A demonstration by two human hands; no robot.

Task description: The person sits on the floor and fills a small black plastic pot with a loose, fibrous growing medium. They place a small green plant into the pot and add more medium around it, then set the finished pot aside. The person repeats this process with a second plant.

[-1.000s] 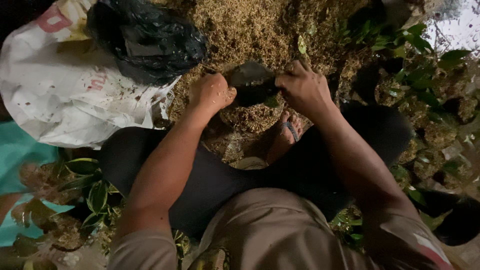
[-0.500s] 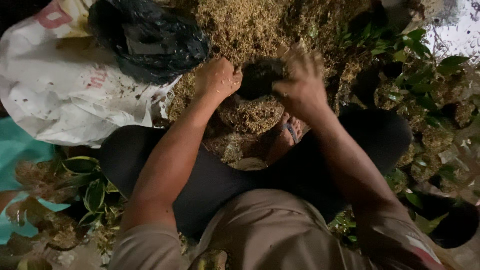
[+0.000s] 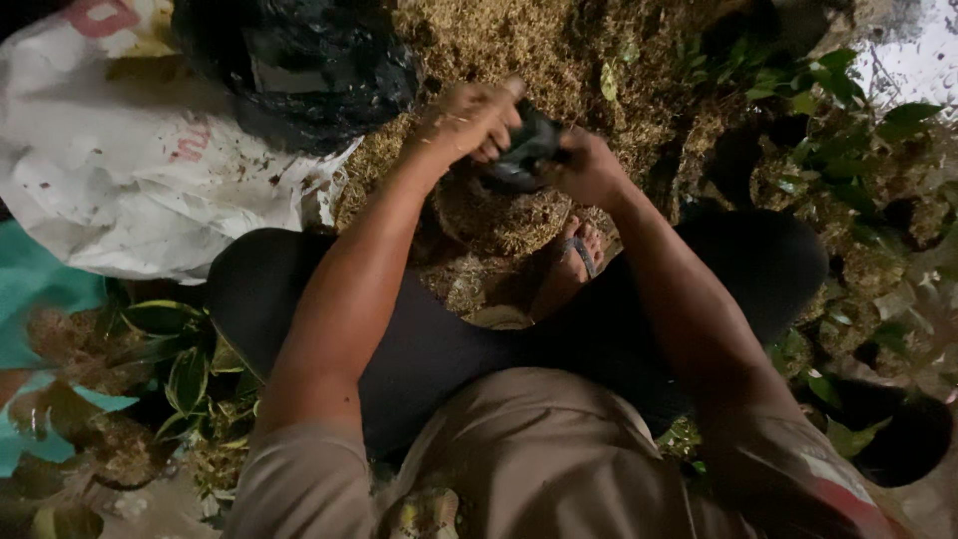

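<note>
Your left hand (image 3: 469, 122) and right hand (image 3: 589, 170) both grip a small black bag (image 3: 524, 155), fingers clenched on its edges, held just above the husk pile (image 3: 499, 215) between your knees. The bag looks thin and limp; pull too hard and it may tear, or one edge may slip so the mouth folds shut. Husk could then spill onto your foot (image 3: 574, 262). The light is dim, so the opening is hard to judge.
</note>
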